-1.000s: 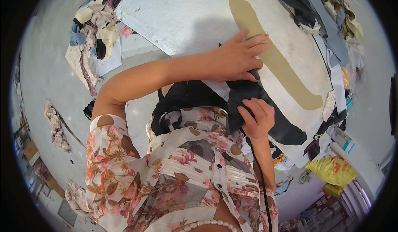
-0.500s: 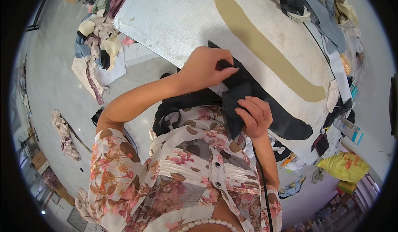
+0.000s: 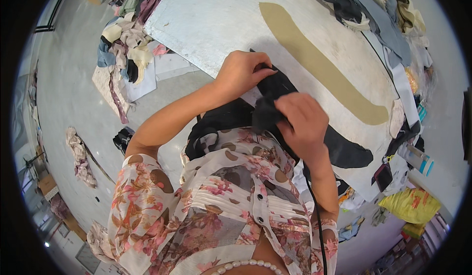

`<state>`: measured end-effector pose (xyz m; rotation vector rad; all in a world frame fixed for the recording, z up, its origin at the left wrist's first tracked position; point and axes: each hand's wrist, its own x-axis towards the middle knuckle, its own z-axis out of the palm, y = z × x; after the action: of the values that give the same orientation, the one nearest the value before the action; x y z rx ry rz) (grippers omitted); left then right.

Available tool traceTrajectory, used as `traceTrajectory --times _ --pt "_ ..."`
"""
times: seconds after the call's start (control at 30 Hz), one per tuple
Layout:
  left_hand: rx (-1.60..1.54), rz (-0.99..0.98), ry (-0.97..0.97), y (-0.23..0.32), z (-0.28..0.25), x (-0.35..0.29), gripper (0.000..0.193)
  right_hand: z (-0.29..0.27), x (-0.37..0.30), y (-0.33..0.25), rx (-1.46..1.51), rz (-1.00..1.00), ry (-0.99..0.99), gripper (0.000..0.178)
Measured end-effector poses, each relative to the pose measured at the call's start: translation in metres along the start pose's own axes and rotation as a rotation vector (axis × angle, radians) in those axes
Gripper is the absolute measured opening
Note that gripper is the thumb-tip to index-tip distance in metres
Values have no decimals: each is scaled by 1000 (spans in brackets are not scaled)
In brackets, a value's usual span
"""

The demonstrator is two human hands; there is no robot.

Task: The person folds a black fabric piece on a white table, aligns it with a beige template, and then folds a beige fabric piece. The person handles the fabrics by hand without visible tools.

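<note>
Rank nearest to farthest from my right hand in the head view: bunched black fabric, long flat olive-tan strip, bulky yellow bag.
1. Bunched black fabric, in the right hand
2. Olive-tan strip, toward the top
3. Yellow bag, lower right

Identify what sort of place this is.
Probably a garment workshop: black fabric and a long, flat tan piece lie on the worktable, with mixed cloth scraps heaped at upper left.
</note>
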<state>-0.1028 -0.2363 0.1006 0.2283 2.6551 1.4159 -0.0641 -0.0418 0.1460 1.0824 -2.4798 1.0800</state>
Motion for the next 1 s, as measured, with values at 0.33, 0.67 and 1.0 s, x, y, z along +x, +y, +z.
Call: traceTrajectory --times 0.33,0.67,1.0 --pt "-203 -45 -356 -18 -29 30 13 20 54 42 221 371 -372 38" --pt "-197 -175 -576 -15 -47 46 24 19 66 50 95 408 -468 41" --pt "-133 -232 -641 -10 -55 53 22 -18 23 34 -118 235 -40 40"
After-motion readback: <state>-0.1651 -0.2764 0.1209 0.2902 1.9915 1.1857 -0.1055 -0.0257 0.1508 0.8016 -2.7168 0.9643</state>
